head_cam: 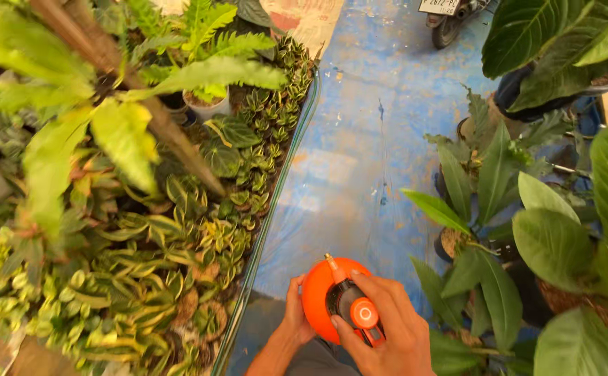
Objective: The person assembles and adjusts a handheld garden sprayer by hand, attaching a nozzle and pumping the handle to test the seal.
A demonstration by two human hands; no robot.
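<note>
Small potted plants with striped and spotted leaves are crowding the left side, and a green hose is running along their right edge. A blue tarp is covering the ground down the middle. Big broad-leaved plants are standing in dark pots on the right. A motorbike's rear wheel is showing at the far end.

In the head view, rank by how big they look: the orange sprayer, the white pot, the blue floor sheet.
1. blue floor sheet
2. orange sprayer, though nearness to the camera inflates it
3. white pot
</note>
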